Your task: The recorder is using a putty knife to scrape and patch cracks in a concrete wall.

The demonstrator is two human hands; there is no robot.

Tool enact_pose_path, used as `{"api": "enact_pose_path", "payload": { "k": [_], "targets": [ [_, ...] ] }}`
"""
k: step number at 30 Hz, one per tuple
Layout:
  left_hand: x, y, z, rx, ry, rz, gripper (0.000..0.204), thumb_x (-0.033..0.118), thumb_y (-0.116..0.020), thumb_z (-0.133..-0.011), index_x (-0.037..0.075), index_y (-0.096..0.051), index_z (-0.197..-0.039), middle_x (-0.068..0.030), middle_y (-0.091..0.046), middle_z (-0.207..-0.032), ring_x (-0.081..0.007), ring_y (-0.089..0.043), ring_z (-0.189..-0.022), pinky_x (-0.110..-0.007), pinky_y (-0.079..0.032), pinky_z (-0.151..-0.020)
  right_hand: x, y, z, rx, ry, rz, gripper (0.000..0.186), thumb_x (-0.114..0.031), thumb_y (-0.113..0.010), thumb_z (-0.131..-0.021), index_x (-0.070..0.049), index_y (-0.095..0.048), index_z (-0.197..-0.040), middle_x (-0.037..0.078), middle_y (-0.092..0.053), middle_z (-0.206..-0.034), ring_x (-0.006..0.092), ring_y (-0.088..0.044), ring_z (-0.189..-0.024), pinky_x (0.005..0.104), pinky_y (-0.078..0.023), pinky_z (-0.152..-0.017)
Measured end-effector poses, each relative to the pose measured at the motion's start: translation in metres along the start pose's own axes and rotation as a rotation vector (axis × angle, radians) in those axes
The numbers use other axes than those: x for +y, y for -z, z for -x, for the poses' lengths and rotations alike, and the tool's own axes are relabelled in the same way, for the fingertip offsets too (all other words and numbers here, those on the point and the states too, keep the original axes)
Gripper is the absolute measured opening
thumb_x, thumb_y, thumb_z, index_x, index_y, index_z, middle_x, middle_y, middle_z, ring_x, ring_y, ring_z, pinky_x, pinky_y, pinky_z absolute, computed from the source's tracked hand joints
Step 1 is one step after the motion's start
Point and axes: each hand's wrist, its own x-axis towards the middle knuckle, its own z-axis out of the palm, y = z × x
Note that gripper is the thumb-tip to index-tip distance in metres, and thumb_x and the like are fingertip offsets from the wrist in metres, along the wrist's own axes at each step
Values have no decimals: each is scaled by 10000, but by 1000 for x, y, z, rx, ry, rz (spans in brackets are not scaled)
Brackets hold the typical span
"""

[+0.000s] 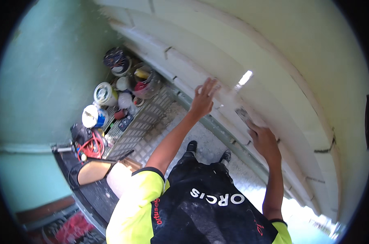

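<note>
A long, curved cream-white structure (229,44) with stepped ledges rises before me, with short dark cracks across its edges. My left hand (205,99) rests with fingers spread on its lower ledge and holds nothing. Farther right, my right hand (265,142) is closed round a flat grey scraper (243,114), its blade end close to or against the ledge surface. Fingers hide most of its handle, so its exact shape is unclear. Between the two hands the ledge looks whitish and smeared. A bright patch of light falls just above that spot.
At left, a slatted crate-like stand (152,118) carries several tubs, including a white-and-blue bucket (94,116) and a clear bucket (148,87). A red cable (93,145) lies coiled beside a dark bench (97,199). Green walls enclose the left; my shoes stand on a dusty floor (211,142).
</note>
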Motion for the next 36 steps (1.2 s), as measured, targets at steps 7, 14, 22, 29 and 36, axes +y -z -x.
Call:
{"api": "enact_pose_path", "payload": {
  "k": [7,14,22,29,36],
  "targets": [
    [5,-13,-1,253,62,73,735,16,-548,-705,126,-428,-1422,-106,-360,-1541,-324,-290,-1452,-454,-273,-1036,-10,-18,-18,63,-34,-25,363,-192,-599,-919,-171,-627,-1280,260,-634,-811,428,-624,-770,482,-504,-736],
    [15,-17,0,249,140,-23,717,68,-547,-672,102,-460,-1383,-96,-392,-1521,-330,-295,-1449,-440,-260,-1019,18,2,28,0,-137,-63,384,-217,-588,-930,-220,-607,-1314,225,-652,-778,389,-652,-749,469,-518,-725],
    [32,-4,-16,362,122,56,596,130,-472,-730,35,-480,-1318,-114,-443,-1474,-338,-326,-1425,-431,-254,-967,27,-4,41,36,-151,-120,368,-268,-581,-934,-219,-611,-1297,221,-646,-760,418,-647,-735,514,-524,-686],
    [142,-2,-10,174,76,-42,621,355,-446,-901,138,-399,-1480,-138,-347,-1554,-281,-304,-1447,-435,-222,-1066,89,58,199,-166,-379,-367,329,-251,-616,-940,-167,-650,-1257,194,-693,-957,330,-674,-861,374,-499,-811],
    [312,-9,12,-308,-291,515,696,330,-665,-791,146,-454,-1429,-104,-373,-1525,-331,-323,-1416,-515,-322,-1102,116,75,221,-220,-434,-379,411,-210,-662,-899,-168,-620,-1305,174,-711,-899,306,-662,-762,351,-506,-795]
  ]
}}
